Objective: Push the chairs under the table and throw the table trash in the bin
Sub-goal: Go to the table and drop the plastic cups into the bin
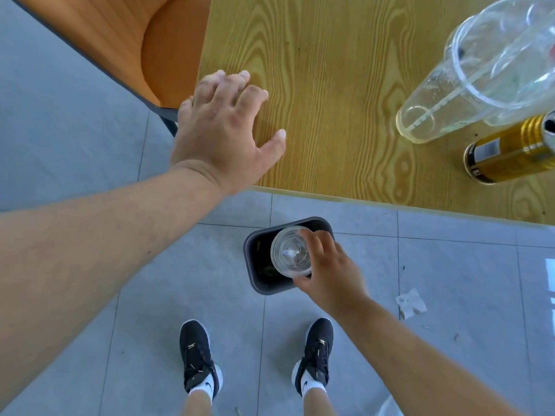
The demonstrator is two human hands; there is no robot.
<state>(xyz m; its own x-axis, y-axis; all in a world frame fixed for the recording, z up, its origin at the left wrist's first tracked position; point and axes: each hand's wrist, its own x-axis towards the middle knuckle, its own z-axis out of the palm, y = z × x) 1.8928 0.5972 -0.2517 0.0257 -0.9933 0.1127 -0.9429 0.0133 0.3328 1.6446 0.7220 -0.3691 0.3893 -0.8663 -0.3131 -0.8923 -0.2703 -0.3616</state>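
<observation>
My right hand [327, 271] has its fingers wrapped round a clear plastic cup [290, 251], thumb on the near side, fingertips on the far rim. Cup is upright, mouth facing the camera, held directly above the dark bin [255, 274] on the floor. It hides most of the bin opening; something sits inside the bin, can't make out what.

My left hand [223, 127] is spread, fingers splayed and slack, gripping nothing, palm down on the corner of the wooden table [330, 85]. Fingertips lie on the tabletop; can't tell if the palm presses flat.

Left forearm reaches up and forward from lower left. Right forearm comes in from lower right, wrist bent toward the bin.

Orange chair [150, 43] sits just beside the table's left edge, cut off at frame top. Clear cups [468, 85] lying near a gold can [510, 154] at the table's right, both cropped by the frame edge. Crumpled paper scrap [410, 302] on the floor tiles right of the bin.
</observation>
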